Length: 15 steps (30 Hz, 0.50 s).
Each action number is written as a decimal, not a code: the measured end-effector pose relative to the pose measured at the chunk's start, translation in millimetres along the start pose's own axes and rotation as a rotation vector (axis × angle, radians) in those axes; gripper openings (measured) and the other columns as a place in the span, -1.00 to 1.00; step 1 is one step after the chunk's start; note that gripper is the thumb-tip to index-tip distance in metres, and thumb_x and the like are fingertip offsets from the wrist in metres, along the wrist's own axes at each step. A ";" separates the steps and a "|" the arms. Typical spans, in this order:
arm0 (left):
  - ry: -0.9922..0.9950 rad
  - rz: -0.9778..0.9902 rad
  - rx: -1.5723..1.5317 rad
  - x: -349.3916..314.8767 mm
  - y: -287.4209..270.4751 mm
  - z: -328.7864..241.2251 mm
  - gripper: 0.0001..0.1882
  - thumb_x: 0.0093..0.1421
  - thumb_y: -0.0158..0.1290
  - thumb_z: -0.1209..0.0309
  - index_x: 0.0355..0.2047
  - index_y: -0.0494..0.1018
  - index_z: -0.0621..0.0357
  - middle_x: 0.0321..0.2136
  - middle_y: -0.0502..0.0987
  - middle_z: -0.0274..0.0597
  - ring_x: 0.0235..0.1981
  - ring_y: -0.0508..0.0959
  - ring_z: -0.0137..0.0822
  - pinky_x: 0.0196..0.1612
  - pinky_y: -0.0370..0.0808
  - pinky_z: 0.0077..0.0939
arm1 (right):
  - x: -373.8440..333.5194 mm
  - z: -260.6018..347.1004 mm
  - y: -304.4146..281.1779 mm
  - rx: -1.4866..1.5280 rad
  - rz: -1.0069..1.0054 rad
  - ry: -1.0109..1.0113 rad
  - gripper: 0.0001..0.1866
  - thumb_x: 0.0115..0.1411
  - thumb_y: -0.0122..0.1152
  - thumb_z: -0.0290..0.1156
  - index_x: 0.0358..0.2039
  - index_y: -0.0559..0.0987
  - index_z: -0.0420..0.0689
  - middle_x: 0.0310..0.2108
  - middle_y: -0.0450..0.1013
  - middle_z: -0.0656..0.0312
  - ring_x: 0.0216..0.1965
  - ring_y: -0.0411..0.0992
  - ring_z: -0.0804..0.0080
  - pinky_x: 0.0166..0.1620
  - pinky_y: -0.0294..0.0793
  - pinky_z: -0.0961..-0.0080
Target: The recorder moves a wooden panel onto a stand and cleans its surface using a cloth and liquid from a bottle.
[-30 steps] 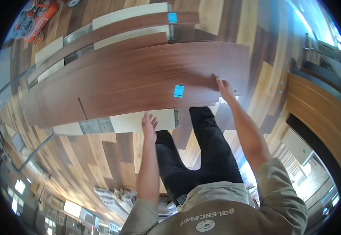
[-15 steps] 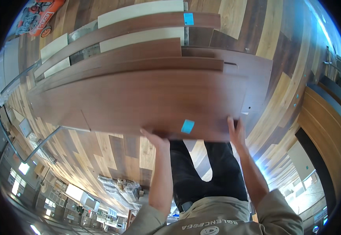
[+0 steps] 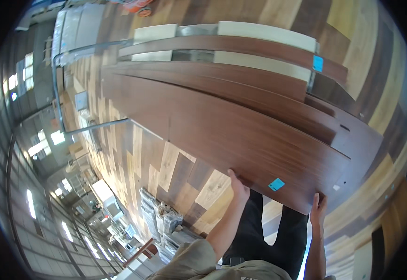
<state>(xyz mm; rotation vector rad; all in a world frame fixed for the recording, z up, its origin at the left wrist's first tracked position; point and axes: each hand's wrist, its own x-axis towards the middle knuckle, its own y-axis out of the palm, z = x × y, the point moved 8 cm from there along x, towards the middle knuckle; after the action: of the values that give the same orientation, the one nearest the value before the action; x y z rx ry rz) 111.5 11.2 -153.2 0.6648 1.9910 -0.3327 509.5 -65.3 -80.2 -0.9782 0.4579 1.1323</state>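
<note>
My left hand (image 3: 239,186) grips the near long edge of a long brown wood-grain panel (image 3: 222,130), thumb on top and fingers hidden beneath. At the panel's right end corner, my right hand (image 3: 318,210) holds it, thumb up along the edge. A blue sticker (image 3: 276,185) is on the panel's face between my hands. The panel lies over other brown panels (image 3: 268,107), covering part of them. Beyond it, a narrow brown board (image 3: 240,45) with a blue sticker (image 3: 318,63) rests across cream-coloured strips (image 3: 268,32).
A grey metal tube frame (image 3: 56,93) rises at the stack's left end. Plastic-wrapped bundles (image 3: 159,219) lie on the patchwork wood floor (image 3: 166,168) to the lower left. Part of an orange wheeled machine (image 3: 135,5) shows at the top. A wood-faced unit (image 3: 402,205) stands at the right.
My view has swung to the left, so the panels and both hands appear further right and lower, with the panel slanting down to the right. Both hands keep hold of the panel.
</note>
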 end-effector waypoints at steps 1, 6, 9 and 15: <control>0.012 0.004 0.003 2.0 2.4 4.1 -0.20 0.43 -0.16 -0.19 0.42 0.09 0.16 0.42 0.20 -0.16 0.41 0.20 -0.17 0.45 0.11 -0.18 | 6.2 1.0 2.1 0.000 0.014 -0.023 -0.50 0.47 0.03 -0.09 0.11 0.46 -0.33 0.01 0.51 -0.14 0.02 0.50 0.07 0.10 0.43 0.26; -0.065 -0.181 0.094 6.3 24.6 26.4 -0.21 0.44 -0.16 -0.18 0.39 0.13 0.21 0.42 0.18 -0.13 0.40 0.21 -0.20 0.40 0.16 -0.24 | 47.2 -21.7 -2.3 -0.236 -0.044 0.090 -0.14 0.41 -0.01 0.18 0.31 0.23 -0.44 0.21 0.33 -0.35 0.23 0.35 -0.23 0.26 0.32 0.10; -0.062 -0.338 0.311 13.4 17.8 16.5 -0.24 0.41 -0.11 -0.19 0.29 0.24 0.22 0.12 0.47 -0.15 0.10 0.47 -0.28 0.07 0.45 -0.27 | 67.4 -23.3 5.2 -0.292 -0.007 0.083 -0.07 0.37 0.00 0.23 0.33 0.18 -0.44 0.24 0.29 -0.37 0.26 0.30 -0.28 0.29 0.30 0.07; 0.048 -0.427 0.339 25.1 22.4 -6.0 -0.42 0.37 0.00 -0.18 -0.05 0.44 0.13 -0.60 0.23 -0.41 -0.62 0.23 -0.49 -0.56 0.18 -0.50 | 76.6 8.1 28.0 -0.302 0.012 0.053 -0.10 0.33 0.06 0.23 0.25 0.25 -0.42 0.21 0.33 -0.34 0.23 0.33 -0.29 0.28 0.32 0.06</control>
<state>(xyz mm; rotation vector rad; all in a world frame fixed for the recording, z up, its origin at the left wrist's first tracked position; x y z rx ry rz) 110.7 40.2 -171.2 0.4490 2.1360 -0.9339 513.0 -14.5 -144.5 -1.2722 0.3410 1.2105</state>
